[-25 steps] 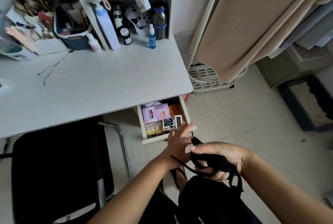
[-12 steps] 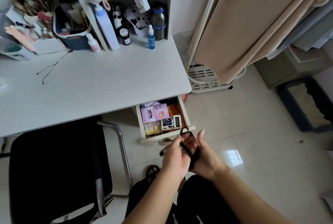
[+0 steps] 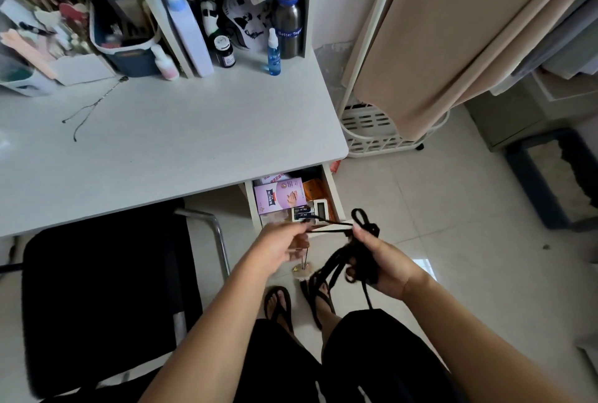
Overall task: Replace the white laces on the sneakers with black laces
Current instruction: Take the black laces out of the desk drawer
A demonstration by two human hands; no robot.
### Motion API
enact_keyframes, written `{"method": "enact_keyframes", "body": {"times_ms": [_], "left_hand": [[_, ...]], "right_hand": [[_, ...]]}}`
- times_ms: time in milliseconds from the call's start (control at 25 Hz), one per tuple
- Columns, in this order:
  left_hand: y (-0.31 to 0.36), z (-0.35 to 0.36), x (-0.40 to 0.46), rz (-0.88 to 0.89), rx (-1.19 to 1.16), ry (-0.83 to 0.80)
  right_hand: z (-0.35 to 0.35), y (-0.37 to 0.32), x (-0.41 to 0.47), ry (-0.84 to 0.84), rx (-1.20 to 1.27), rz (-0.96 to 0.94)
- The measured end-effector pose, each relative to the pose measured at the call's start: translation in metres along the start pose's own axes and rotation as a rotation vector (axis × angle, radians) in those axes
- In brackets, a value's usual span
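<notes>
1. We stand beside the white table (image 3: 168,140) with a bundle of black laces (image 3: 351,260) in our hands, above the floor and just in front of the open drawer (image 3: 333,195).
2. Our right hand (image 3: 385,265) has its fingers curled round the tangled bulk of the laces, with one loop poking up above the thumb and loose ends hanging below the palm.
3. Our left hand (image 3: 284,240) pinches a strand and holds it taut across to the right hand; the fingertips are blurred, so the exact pinch is hard to read.
4. We judge the step in hand to be unwinding the new laces, an early stage of the task, since no sneakers and no white laces are in view.
5. The next move, we think, calls for drawing the strand free without tightening the tangle, then parting the bundle into single laces and finding the shoes.
6. Counted: two hands, one bundle of laces whose number we cannot tell, one open drawer, one black chair (image 3: 100,302), and no sneakers visible.
</notes>
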State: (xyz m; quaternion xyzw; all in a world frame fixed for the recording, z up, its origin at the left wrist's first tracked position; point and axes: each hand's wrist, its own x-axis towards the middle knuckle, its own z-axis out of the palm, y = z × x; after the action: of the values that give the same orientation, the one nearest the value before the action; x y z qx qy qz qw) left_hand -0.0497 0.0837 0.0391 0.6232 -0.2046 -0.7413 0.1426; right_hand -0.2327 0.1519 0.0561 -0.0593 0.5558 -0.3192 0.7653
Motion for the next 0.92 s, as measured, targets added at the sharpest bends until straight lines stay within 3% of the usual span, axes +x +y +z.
{"method": "enact_keyframes", "body": {"times_ms": [160,240,320,400,480,680,920], "left_hand": [[-0.05,0.026,0.011,-0.311,-0.017,-0.249],[-0.063,0.032,0.023,-0.307,-0.235,-0.275],[-0.07,0.025,0.038,-0.339,-0.604,-0.141],[-0.073,0.013,0.053,-0.286,-1.013,0.029],[-0.069,0.006,0.068,-0.191,-1.229,0.105],[-0.03,0.003,0.095,-0.038,-1.339,0.091],[0.045,0.002,0.141,0.172,-1.38,0.069]], "right_hand": [[0.012,-0.006,0.023,0.036,0.32,-0.134],[0.016,-0.008,0.035,0.099,0.465,-0.147],[0.01,-0.012,0.045,0.203,0.495,-0.149],[0.001,-0.013,0.053,0.259,0.473,-0.126],[-0.008,-0.009,0.063,0.3,0.426,-0.053],[-0.026,0.007,0.086,0.394,0.367,0.202],[-0.023,0.001,0.12,0.329,0.389,0.313]]}}
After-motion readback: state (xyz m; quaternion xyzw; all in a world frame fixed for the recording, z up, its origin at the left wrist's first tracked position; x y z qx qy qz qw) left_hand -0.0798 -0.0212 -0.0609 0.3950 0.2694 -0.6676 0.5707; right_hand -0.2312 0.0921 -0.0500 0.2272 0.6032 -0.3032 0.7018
